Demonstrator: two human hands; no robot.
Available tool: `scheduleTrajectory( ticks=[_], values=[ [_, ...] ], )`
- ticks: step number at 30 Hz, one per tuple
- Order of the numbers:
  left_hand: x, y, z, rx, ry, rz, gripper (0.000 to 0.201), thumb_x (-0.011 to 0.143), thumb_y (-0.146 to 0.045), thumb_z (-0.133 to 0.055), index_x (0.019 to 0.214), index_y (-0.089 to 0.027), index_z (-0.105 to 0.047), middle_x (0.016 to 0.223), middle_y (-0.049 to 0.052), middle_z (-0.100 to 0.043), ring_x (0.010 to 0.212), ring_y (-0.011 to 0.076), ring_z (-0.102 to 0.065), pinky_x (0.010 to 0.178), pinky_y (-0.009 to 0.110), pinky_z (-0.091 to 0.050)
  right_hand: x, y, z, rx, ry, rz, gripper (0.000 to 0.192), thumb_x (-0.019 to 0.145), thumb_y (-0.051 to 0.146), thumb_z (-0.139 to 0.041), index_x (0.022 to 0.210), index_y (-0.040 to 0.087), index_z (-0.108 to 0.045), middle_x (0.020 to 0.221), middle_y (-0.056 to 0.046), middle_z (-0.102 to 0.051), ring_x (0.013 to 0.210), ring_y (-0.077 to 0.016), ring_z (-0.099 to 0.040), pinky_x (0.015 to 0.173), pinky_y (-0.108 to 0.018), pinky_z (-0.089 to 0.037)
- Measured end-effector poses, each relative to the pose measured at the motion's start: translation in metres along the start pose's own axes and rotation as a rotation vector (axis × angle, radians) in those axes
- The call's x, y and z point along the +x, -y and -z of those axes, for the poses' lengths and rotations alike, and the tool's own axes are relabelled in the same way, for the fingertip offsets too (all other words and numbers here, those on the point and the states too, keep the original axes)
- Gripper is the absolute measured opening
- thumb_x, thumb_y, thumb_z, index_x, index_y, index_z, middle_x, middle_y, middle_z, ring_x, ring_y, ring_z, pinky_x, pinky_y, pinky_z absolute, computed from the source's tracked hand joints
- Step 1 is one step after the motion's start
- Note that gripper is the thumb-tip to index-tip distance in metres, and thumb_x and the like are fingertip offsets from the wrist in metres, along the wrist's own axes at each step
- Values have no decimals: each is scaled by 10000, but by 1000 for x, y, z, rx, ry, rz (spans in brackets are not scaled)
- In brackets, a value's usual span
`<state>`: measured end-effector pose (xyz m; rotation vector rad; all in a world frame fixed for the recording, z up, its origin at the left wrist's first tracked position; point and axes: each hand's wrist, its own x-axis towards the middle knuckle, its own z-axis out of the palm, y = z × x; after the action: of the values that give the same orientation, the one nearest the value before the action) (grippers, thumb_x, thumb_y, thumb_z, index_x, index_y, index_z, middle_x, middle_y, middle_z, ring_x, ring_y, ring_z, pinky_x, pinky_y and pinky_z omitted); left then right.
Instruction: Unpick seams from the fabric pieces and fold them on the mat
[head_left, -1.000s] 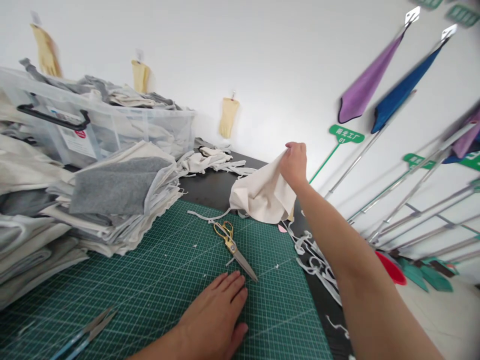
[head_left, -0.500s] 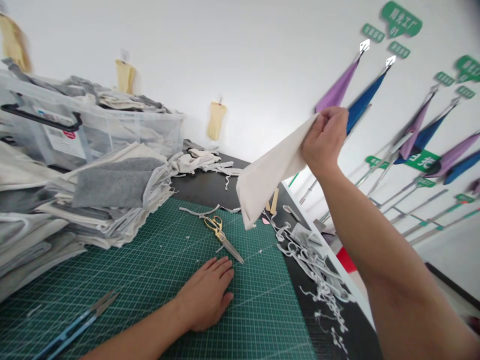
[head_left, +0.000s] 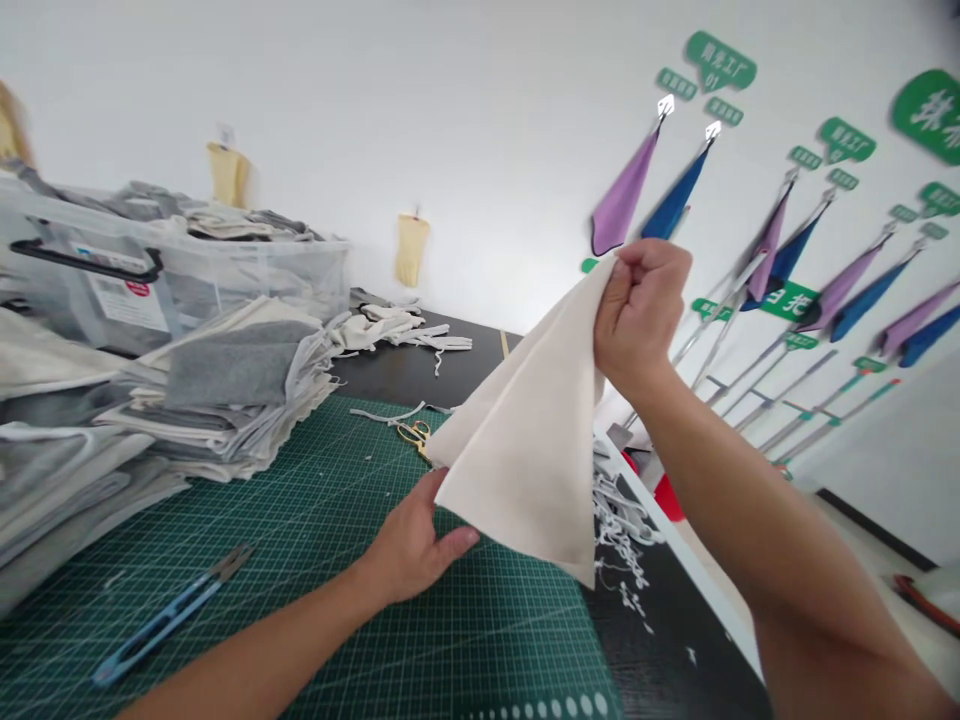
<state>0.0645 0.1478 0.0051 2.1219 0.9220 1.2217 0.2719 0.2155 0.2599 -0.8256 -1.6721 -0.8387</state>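
Observation:
My right hand [head_left: 645,305] is closed on the top corner of a cream-white piece of cloth [head_left: 525,450], holding it up above the table so that it hangs in folds. My left hand [head_left: 417,540] is beside the cloth's lower left corner, its thumb stretched out and apart from the fabric. The fingers of that hand are partly hidden behind the cloth. Gold-handled scissors [head_left: 414,434] lie on the green cutting mat [head_left: 330,560], their blades covered by the cloth. Blue thread snips [head_left: 172,615] lie on the mat at the lower left.
Stacks of grey and white fabric [head_left: 232,375] stand on the left, in front of a clear plastic bin [head_left: 255,275] full of cloth. Fabric strips and scraps [head_left: 622,520] lie along the table's right side. Purple and blue cloths [head_left: 630,190] hang on the wall.
The cloth has come down nearer and opened out wider, with my right hand still on its corner. My left hand has lifted from the mat to the cloth's lower edge.

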Motion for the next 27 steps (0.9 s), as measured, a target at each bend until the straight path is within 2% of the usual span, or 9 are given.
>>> scheduleTrajectory(
  ticks=[4, 8, 13, 16, 19, 21, 23, 25, 27],
  values=[
    [-5, -31, 6, -365, -83, 7, 605, 801, -477, -588, 1308, -181, -443, 1248, 114, -587, 1101, 270, -567, 948, 400, -464, -4, 17, 19, -125, 77, -21, 280, 970, 399, -251, 1112, 249, -441, 1003, -85, -581, 898, -246, -611, 747, -410, -477],
    [-22, -57, 13, -562, -71, 0, 572, 813, -499, -555, 1281, -172, -512, 1213, 110, -621, 1109, 293, -569, 939, 410, -475, -4, 21, 33, -154, 171, -59, 307, 975, 379, -224, 1168, 243, -420, 940, -84, -589, 911, -271, -610, 727, -411, -466],
    [-29, -92, 15, -664, -175, 50, 604, 812, -543, -521, 1289, -172, -505, 1205, 108, -626, 1103, 280, -576, 899, 383, -496, 2, 27, 47, -124, 183, -83, 342, 982, 384, -176, 1187, 225, -399, 971, -105, -576, 938, -289, -594, 738, -420, -457],
    [-22, -108, 18, -447, -274, 222, 513, 827, -539, -504, 1141, -145, -601, 1082, 112, -678, 991, 263, -625, 831, 361, -503, 8, 38, 55, -131, 201, -74, 356, 984, 388, -155, 1188, 219, -392, 1007, -124, -564, 948, -291, -591, 745, -416, -455],
    [-13, -112, 31, -4, -323, 413, 513, 864, -573, -397, 905, -140, -670, 871, 121, -712, 845, 280, -650, 733, 367, -483, 13, 49, 66, -148, 223, -46, 343, 984, 380, -160, 1179, 223, -396, 988, -120, -567, 919, -282, -596, 740, -407, -453],
    [-7, -110, 46, 237, -261, 471, 595, 897, -578, -263, 831, -148, -669, 817, 135, -706, 809, 294, -650, 686, 366, -464, 14, 49, 74, -157, 239, -17, 323, 982, 366, -187, 1167, 224, -409, 970, -113, -576, 896, -275, -597, 731, -399, -452],
    [-1, -108, 65, 429, -151, 492, 660, 910, -562, -167, 782, -141, -659, 810, 163, -694, 796, 306, -649, 655, 363, -452, 15, 44, 82, -172, 263, 17, 293, 974, 348, -233, 1142, 220, -436, 952, -106, -591, 862, -266, -598, 713, -388, -449],
    [6, -108, 85, 622, -81, 506, 676, 906, -551, -142, 769, -129, -651, 814, 189, -683, 807, 329, -646, 663, 379, -446, 14, 34, 91, -198, 307, 55, 261, 959, 326, -284, 1107, 209, -465, 945, -105, -609, 826, -259, -600, 688, -376, -446],
    [15, -112, 105, 730, -58, 509, 651, 905, -537, -158, 800, -121, -647, 837, 192, -681, 836, 339, -640, 695, 388, -445, 12, 23, 99, -219, 355, 98, 245, 946, 313, -313, 1070, 197, -489, 942, -108, -623, 807, -256, -600, 669, -365, -441]
  ],
)
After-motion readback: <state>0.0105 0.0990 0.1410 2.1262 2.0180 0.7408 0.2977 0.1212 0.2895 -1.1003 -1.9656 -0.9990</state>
